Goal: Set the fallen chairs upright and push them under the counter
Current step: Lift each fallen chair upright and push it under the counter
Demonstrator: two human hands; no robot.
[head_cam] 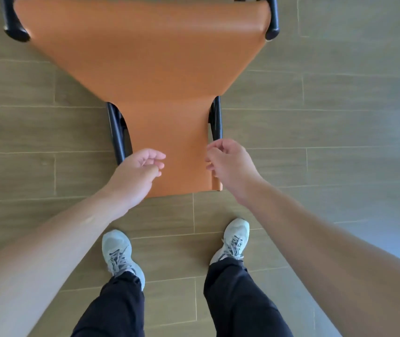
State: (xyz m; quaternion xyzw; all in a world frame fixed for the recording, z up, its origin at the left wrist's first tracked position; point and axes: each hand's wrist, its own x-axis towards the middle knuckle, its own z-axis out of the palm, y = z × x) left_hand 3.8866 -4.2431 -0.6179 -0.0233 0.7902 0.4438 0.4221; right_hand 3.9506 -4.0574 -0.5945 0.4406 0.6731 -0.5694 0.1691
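The orange chair lies on the floor just ahead of my hands. My left hand and right hand hover loosely curled, holding nothing. Its leather looks slippery and yielding; the stiff black frame beside each hand seems the firmer grip.

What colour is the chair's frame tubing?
Black, beside the orange chair covering; clearest on the frame tubing in the head view.

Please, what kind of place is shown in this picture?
Probably an indoor dining or kitchen area, though no counter or table is in view. The floor is wood-look planks, and an orange leather chair with a black metal frame lies in front of the person's feet.
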